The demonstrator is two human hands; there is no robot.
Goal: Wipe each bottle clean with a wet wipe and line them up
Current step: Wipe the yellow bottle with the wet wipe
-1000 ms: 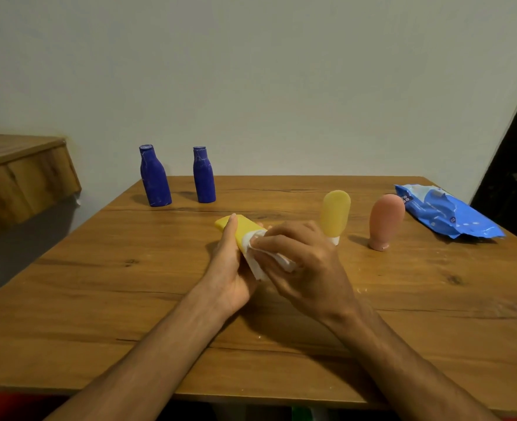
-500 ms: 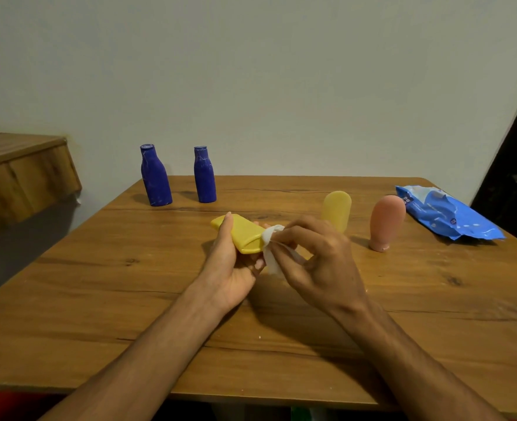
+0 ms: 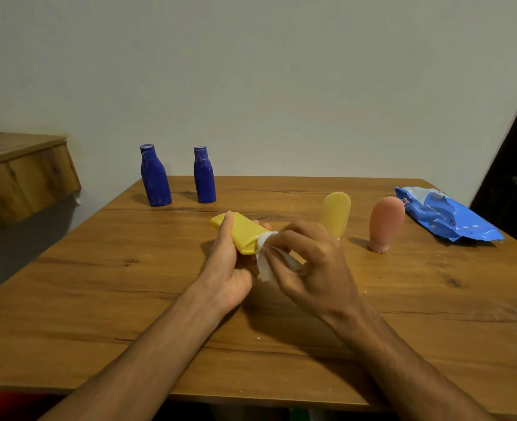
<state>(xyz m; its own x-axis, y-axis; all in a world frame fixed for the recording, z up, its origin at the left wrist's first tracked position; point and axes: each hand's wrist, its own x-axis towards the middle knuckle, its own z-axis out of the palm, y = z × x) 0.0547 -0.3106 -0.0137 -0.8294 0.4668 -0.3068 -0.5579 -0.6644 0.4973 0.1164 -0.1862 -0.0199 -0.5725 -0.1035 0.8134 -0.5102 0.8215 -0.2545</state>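
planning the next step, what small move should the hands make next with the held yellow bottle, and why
Probably rub the wipe round the near end of the held bottle. The left hand grips the bottle at a tilt, and the right hand pinches the wipe against that end only, so the contact is already there.

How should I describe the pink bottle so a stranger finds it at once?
Start at the right side of the wooden table. Just left of the blue wipes pack stands the pink bottle, rounded end up. The yellow bottle beside it has a similar shape; only this one is pink.
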